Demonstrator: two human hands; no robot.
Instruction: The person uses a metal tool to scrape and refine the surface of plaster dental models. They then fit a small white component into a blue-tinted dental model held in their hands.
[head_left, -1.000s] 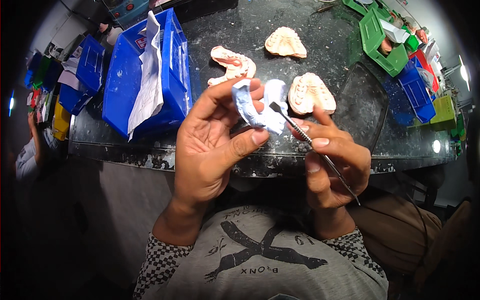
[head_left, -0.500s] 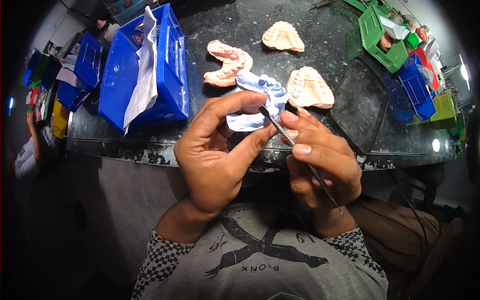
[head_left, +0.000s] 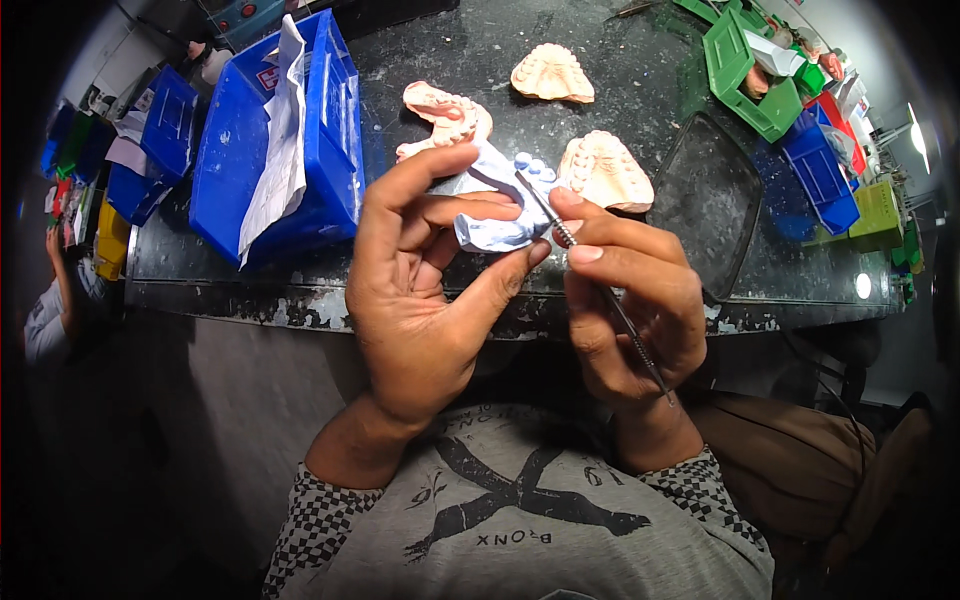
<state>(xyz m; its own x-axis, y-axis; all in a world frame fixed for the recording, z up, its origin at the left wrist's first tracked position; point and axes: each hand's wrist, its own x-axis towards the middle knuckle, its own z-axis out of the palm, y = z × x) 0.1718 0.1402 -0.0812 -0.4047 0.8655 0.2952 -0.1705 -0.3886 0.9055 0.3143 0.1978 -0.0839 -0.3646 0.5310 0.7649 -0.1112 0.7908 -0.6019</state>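
Observation:
My left hand (head_left: 425, 270) holds a pale blue dental cast (head_left: 497, 232) above the table's near edge, its thumb below and fingers on the cast's left side. Between the fingers of my right hand (head_left: 635, 290) is a thin metal carving tool (head_left: 622, 318) with a knurled grip. The tool's upper end lies over the blue cast near its teeth; the other end points down toward my right wrist. Past the cast lie three pinkish plaster casts: a horseshoe-shaped one (head_left: 440, 113) partly behind my left fingers, one at the back (head_left: 552, 73), and one to the right (head_left: 607, 172).
On the left a large blue bin (head_left: 240, 150) stands with paper (head_left: 280, 150) over its side. A black tray (head_left: 705, 205) lies to the right on the dark, chipped table (head_left: 400, 50). Green bins (head_left: 752, 80) and blue bins (head_left: 822, 180) stand farther right. Another person (head_left: 62, 300) is at far left.
My left index finger has lifted and shifted left on the blue cast, which looks turned a little. The tool's tip has moved up toward the teeth. The whole view has shifted slightly.

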